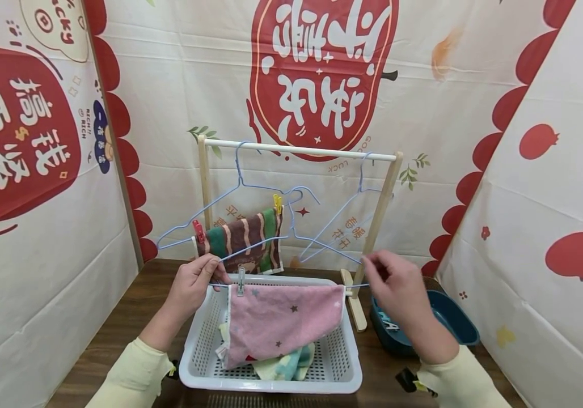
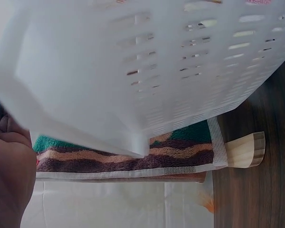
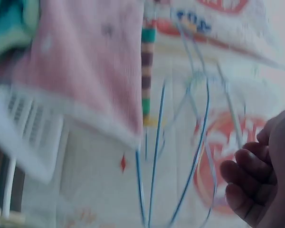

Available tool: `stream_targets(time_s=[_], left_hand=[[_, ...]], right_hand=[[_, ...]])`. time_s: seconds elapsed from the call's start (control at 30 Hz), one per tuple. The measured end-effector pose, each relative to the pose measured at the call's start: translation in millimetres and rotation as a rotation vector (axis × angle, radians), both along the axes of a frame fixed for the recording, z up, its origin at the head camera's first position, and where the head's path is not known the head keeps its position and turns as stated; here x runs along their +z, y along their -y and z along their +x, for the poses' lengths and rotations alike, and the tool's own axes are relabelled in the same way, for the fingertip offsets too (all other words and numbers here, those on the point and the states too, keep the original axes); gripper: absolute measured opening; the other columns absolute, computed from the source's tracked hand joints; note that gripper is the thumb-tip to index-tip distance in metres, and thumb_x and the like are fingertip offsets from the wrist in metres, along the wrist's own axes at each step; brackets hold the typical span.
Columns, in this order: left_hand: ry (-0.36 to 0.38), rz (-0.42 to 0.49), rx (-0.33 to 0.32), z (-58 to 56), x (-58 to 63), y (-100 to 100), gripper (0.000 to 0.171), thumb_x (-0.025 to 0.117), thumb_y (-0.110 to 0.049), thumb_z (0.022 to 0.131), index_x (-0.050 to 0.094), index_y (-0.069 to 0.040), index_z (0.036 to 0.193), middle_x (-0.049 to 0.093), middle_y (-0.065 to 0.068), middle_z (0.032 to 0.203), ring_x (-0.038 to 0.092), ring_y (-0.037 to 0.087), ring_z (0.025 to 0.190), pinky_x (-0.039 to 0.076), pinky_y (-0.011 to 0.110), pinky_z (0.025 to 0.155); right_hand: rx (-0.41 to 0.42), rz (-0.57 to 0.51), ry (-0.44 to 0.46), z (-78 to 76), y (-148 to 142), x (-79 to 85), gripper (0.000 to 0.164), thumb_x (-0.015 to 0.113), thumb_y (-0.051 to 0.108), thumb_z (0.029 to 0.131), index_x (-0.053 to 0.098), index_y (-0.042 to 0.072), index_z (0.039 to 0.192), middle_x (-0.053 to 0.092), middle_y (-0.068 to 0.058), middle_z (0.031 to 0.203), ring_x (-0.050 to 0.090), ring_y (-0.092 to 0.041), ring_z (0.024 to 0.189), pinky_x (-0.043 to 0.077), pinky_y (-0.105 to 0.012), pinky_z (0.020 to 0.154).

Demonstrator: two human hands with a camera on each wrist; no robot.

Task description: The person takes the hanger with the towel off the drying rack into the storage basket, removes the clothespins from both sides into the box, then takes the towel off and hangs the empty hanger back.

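A blue wire hanger (image 1: 292, 229) is held above the white basket (image 1: 271, 386), its hook pointing up. My left hand (image 1: 191, 286) grips the hanger's left end with thumb and fingers. Over its lower bar hangs a pink towel (image 1: 286, 320) with stars, fastened near the left corner by a grey clothespin (image 1: 241, 281). My right hand (image 1: 396, 286) is beside the hanger's right end, blurred. In the right wrist view the right hand (image 3: 254, 175) shows loosely bent fingers with nothing between them, apart from the wires.
Behind stands a rack (image 1: 301, 149). On it hang a hanger with a striped towel (image 1: 240, 238), pinned by red (image 1: 198, 231) and yellow (image 1: 278, 203) clothespins, and a bare hanger (image 1: 360, 190). A teal-and-yellow cloth (image 1: 291, 362) lies in the basket. A dark blue tub (image 1: 455, 317) stands right.
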State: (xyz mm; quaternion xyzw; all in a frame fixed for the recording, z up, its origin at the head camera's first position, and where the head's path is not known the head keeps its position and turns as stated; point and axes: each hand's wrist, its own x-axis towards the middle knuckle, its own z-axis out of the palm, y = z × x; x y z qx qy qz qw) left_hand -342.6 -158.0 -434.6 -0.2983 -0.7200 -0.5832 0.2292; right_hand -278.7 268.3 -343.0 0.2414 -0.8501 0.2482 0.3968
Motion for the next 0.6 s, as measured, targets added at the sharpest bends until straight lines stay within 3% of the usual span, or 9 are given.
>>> stream_targets(time_s=[0.1,0.23,0.47,0.6], left_hand=[[0.002,-0.001,-0.001,1.0,1.0,0,0.025,0.052,0.001,0.116,0.070,-0.003,0.099,0.077,0.010,0.083,0.072,0.022,0.072,0.063,0.027,0.063],[0.001,-0.004,0.002,2.2,1.9,0,0.025,0.052,0.001,0.116,0.070,-0.003,0.099,0.077,0.010,0.083,0.072,0.021,0.073,0.063,0.027,0.063],[0.001,-0.005,0.001,3.2,2.0,0,0.026,0.052,0.000,0.116,0.070,-0.003,0.098,0.077,0.009,0.082,0.072,0.018,0.071,0.063,0.028,0.062],[-0.005,-0.008,0.004,3.9,3.2,0,0.025,0.052,0.001,0.115,0.070,-0.004,0.098,0.077,0.009,0.082,0.072,0.018,0.071,0.063,0.028,0.062]], right_hand=[[0.115,0.055,0.010,6.9,25,-1.3,0.015,0.081,0.001,0.097,0.075,0.014,0.095,0.066,0.009,0.081,0.055,-0.006,0.068,0.053,-0.024,0.057],[0.207,0.111,0.065,6.1,52,-8.1,0.012,0.081,0.004,0.099,0.075,0.016,0.100,0.069,0.009,0.089,0.060,-0.006,0.077,0.059,-0.028,0.065],[0.255,0.175,0.267,-3.7,94,-13.8,0.007,0.079,0.016,0.103,0.075,0.015,0.108,0.071,0.005,0.101,0.066,-0.013,0.094,0.061,-0.038,0.083],[0.261,0.181,0.337,-12.8,112,-16.8,0.008,0.079,0.020,0.104,0.073,0.015,0.107,0.071,0.004,0.103,0.069,-0.015,0.098,0.061,-0.038,0.085]])
